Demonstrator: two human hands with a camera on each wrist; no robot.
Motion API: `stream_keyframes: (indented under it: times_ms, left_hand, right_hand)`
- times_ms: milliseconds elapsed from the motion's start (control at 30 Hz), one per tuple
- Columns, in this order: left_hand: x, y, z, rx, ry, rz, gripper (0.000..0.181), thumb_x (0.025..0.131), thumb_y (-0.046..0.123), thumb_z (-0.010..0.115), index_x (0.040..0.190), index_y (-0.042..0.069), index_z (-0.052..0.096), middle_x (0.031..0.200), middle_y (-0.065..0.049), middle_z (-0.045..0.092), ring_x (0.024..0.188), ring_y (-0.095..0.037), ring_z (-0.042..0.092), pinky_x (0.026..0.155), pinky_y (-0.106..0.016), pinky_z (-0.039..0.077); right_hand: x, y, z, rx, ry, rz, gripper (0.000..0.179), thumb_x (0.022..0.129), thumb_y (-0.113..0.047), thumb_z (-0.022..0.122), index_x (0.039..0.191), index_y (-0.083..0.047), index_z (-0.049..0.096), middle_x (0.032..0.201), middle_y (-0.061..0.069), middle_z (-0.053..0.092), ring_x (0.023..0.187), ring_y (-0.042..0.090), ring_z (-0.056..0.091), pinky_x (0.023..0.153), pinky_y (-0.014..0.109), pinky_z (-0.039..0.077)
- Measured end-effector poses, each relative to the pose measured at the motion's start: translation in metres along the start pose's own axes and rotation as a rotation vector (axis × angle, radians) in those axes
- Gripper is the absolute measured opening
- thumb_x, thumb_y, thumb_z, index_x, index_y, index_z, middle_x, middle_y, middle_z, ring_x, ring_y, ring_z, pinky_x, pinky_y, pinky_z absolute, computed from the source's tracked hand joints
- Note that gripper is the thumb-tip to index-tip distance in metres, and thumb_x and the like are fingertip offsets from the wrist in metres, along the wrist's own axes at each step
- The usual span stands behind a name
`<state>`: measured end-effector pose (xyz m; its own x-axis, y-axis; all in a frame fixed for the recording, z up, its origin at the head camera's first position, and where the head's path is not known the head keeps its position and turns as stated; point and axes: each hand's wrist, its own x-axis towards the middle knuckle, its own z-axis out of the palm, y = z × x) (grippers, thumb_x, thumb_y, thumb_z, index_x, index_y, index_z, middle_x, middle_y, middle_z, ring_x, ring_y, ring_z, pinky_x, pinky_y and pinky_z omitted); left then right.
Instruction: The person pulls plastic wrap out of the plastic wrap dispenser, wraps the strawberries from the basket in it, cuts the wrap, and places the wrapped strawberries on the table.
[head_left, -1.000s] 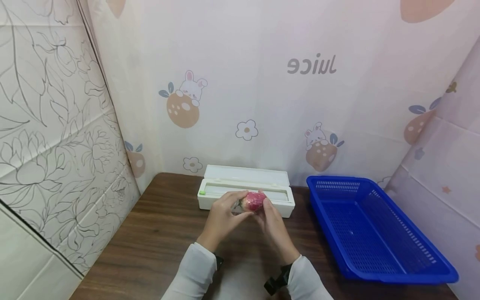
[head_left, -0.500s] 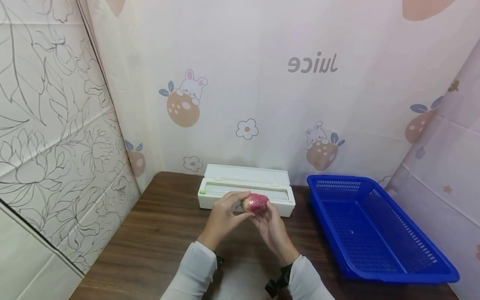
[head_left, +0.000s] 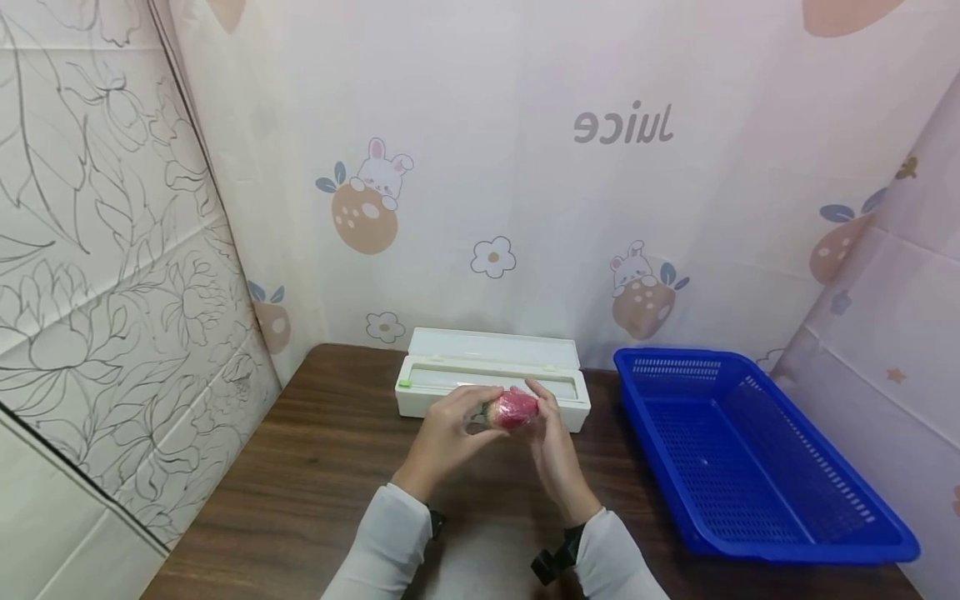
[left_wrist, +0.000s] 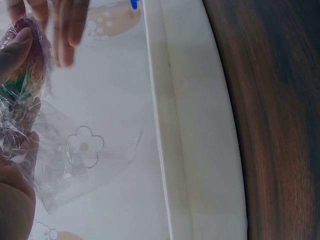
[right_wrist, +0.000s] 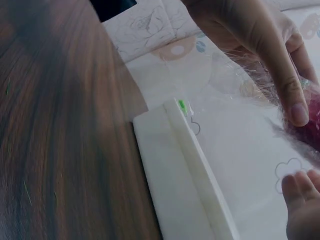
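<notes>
A pink-red, fruit-like thing (head_left: 513, 408), wrapped in clear plastic film, is held up in front of the white box. In the left wrist view a green part shows at one end, with a loose tail of film (left_wrist: 100, 165) spreading from it. My left hand (head_left: 446, 425) grips the wrapped thing at that end between thumb and fingers. Close beside its other end is my right hand (head_left: 553, 458), fingers extended and pinching nothing; in the right wrist view its fingertips stand slightly apart from the wrap. Part of the thing is hidden behind my left fingers.
Behind the hands stands a long white cling-film dispenser (head_left: 416, 406) with its lid (head_left: 487, 346) raised and a green slider (head_left: 405, 383) at left. A blue perforated basket (head_left: 660, 475) is on the right of the brown wooden table (head_left: 300, 483). Printed curtains surround it.
My right fingers have come off the wrapped thing and straightened beside it. My left hand keeps its grip in nearly the same place.
</notes>
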<state>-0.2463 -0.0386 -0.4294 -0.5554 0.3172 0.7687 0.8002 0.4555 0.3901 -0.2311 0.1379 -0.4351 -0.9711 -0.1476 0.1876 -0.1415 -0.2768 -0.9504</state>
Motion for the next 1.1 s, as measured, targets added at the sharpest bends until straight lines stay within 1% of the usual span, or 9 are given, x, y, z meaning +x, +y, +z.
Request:
stream_keyframes:
  times_ms: [100, 167, 300, 367, 533, 667, 800, 933, 1100]
  left_hand:
    - [-0.0003, -0.0002, 0.0, 0.013, 0.012, 0.015, 0.061, 0.066, 0.027, 0.083, 0.122, 0.017, 0.061, 0.117, 0.001, 0.064, 0.109, -0.005, 0.052, 0.09, -0.028, 0.05]
    - [-0.0001, -0.0006, 0.0008, 0.016, 0.021, 0.027, 0.06, 0.066, 0.027, 0.083, 0.122, 0.016, 0.061, 0.117, 0.001, 0.064, 0.109, -0.005, 0.052, 0.091, -0.028, 0.05]
    - [-0.0011, -0.0009, 0.0028, 0.005, 0.026, 0.044, 0.058, 0.066, 0.024, 0.083, 0.119, 0.014, 0.062, 0.115, -0.001, 0.065, 0.108, -0.006, 0.053, 0.09, -0.028, 0.05]
    - [-0.0023, -0.0004, 0.0033, -0.003, 0.018, 0.035, 0.057, 0.066, 0.023, 0.083, 0.119, 0.014, 0.063, 0.115, 0.0, 0.065, 0.108, -0.006, 0.053, 0.091, -0.027, 0.05]
    - [-0.0046, 0.0008, 0.0036, -0.024, 0.001, 0.004, 0.057, 0.067, 0.023, 0.083, 0.119, 0.016, 0.063, 0.116, 0.002, 0.064, 0.109, -0.004, 0.052, 0.093, -0.025, 0.048]
    - [-0.0059, -0.0008, 0.0041, -0.02, 0.011, 0.003, 0.057, 0.067, 0.023, 0.083, 0.119, 0.016, 0.063, 0.117, 0.002, 0.064, 0.109, -0.004, 0.052, 0.092, -0.026, 0.049]
    - [-0.0064, -0.0028, 0.0045, -0.017, 0.033, -0.005, 0.057, 0.067, 0.023, 0.082, 0.12, 0.016, 0.062, 0.117, 0.001, 0.064, 0.109, -0.005, 0.052, 0.092, -0.027, 0.049]
    - [-0.0043, -0.0028, 0.0034, -0.036, 0.028, -0.019, 0.056, 0.07, 0.022, 0.081, 0.122, 0.018, 0.061, 0.118, 0.002, 0.063, 0.11, -0.005, 0.051, 0.093, -0.026, 0.048]
    - [-0.0033, -0.0016, 0.002, -0.081, 0.015, -0.023, 0.056, 0.069, 0.023, 0.081, 0.121, 0.018, 0.061, 0.118, 0.003, 0.063, 0.109, -0.005, 0.052, 0.093, -0.027, 0.049]
  right_hand:
    - [-0.0024, -0.0007, -0.0002, -0.158, 0.039, -0.124, 0.04, 0.104, -0.028, 0.027, 0.14, -0.014, 0.035, 0.144, 0.009, 0.038, 0.129, 0.015, 0.034, 0.111, 0.049, 0.024]
    - [-0.0036, -0.0009, 0.0009, -0.253, 0.049, -0.184, 0.038, 0.103, -0.026, 0.029, 0.137, -0.011, 0.04, 0.141, 0.008, 0.042, 0.129, 0.014, 0.033, 0.112, 0.051, 0.022]
    - [-0.0051, -0.0007, 0.0035, -0.335, 0.062, -0.188, 0.033, 0.103, -0.021, 0.03, 0.129, -0.008, 0.046, 0.133, 0.008, 0.048, 0.125, 0.015, 0.037, 0.107, 0.042, 0.029]
    - [-0.0053, -0.0001, 0.0041, -0.315, 0.074, -0.157, 0.032, 0.103, -0.018, 0.029, 0.127, -0.006, 0.046, 0.131, 0.01, 0.049, 0.123, 0.015, 0.04, 0.104, 0.031, 0.033]
    - [-0.0047, 0.0016, 0.0041, -0.141, 0.038, -0.095, 0.036, 0.101, -0.012, 0.025, 0.131, 0.004, 0.038, 0.135, 0.018, 0.04, 0.122, 0.019, 0.039, 0.093, 0.015, 0.041]
    - [-0.0048, 0.0026, 0.0048, 0.011, -0.034, -0.053, 0.042, 0.102, -0.015, 0.02, 0.138, 0.005, 0.03, 0.142, 0.023, 0.029, 0.124, 0.021, 0.035, 0.092, 0.014, 0.042]
    - [-0.0064, 0.0042, 0.0065, 0.104, -0.089, 0.035, 0.05, 0.104, -0.031, 0.02, 0.144, 0.0, 0.019, 0.148, 0.021, 0.022, 0.129, 0.02, 0.033, 0.096, 0.017, 0.042]
    - [-0.0065, 0.0044, 0.0089, 0.2, -0.098, 0.107, 0.057, 0.103, -0.041, 0.024, 0.143, -0.001, 0.016, 0.145, 0.021, 0.024, 0.128, 0.023, 0.035, 0.098, 0.023, 0.043]
    - [-0.0045, 0.005, 0.0076, 0.234, -0.105, 0.143, 0.05, 0.103, -0.036, 0.021, 0.14, -0.004, 0.019, 0.139, 0.015, 0.028, 0.121, 0.019, 0.041, 0.095, 0.022, 0.045]
